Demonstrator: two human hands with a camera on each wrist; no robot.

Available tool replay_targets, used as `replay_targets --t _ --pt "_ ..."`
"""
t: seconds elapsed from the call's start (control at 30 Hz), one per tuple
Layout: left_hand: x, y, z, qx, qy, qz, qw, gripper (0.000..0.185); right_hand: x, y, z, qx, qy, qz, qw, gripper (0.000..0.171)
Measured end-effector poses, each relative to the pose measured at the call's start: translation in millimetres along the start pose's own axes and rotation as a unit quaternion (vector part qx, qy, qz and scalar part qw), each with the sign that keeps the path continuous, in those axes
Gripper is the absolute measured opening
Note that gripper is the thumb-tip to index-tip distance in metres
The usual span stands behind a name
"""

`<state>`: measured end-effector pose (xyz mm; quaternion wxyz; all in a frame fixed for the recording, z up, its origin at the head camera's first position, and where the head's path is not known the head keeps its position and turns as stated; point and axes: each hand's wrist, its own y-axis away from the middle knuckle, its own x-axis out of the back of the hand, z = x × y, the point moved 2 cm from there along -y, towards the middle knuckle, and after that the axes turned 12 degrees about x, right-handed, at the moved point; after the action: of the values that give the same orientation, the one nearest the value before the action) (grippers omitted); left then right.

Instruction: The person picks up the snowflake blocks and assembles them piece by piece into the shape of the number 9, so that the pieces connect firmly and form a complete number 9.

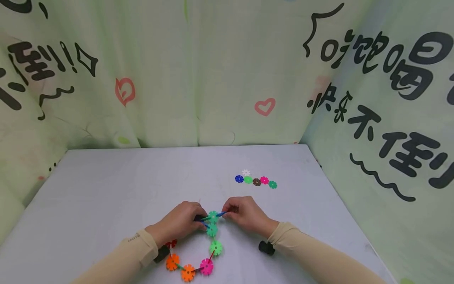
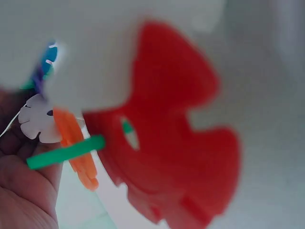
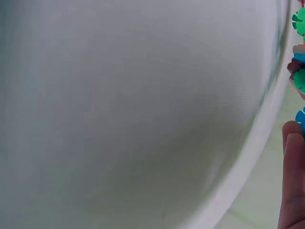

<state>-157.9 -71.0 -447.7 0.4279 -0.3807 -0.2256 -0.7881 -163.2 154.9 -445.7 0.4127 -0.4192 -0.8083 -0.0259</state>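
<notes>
Head view: left hand (image 1: 182,221) and right hand (image 1: 244,215), lower centre of frame, each pinching top of snowflake-disc chain (image 1: 198,252). Chain curves down from fingers toward bottom edge: green, pink, orange, red discs. Row of loose discs (image 1: 256,180) right of centre on white table (image 1: 106,189), well apart from hands.

Left wrist view: red disc (image 2: 176,143) fills centre, blurred; green connector (image 2: 64,152), orange disc (image 2: 76,148), white disc (image 2: 40,119) at left beside palm.

Right wrist view: mostly blurred table; fingertip (image 3: 291,181) lower right, green discs (image 3: 300,24) at right edge.
</notes>
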Motion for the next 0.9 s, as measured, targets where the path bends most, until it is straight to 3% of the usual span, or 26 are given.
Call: replay_targets --t 0.17,0.53,0.9 --pt "1.3 1.6 -2.2 0.002 -0.006 0.006 1.0000 0.020 -2.8 -2.8 -1.5 0.021 0.011 -0.007 1.000 0.014" --pt "3.6 3.5 1.4 0.017 -0.022 -0.009 0.9996 0.026 -3.2 -0.6 5.7 -0.023 0.001 -0.029 0.999 0.018" --pt "2.1 6.3 0.5 0.022 -0.032 -0.008 0.9992 0.024 -4.2 0.9 7.5 -0.037 -0.009 -0.047 0.998 0.018"
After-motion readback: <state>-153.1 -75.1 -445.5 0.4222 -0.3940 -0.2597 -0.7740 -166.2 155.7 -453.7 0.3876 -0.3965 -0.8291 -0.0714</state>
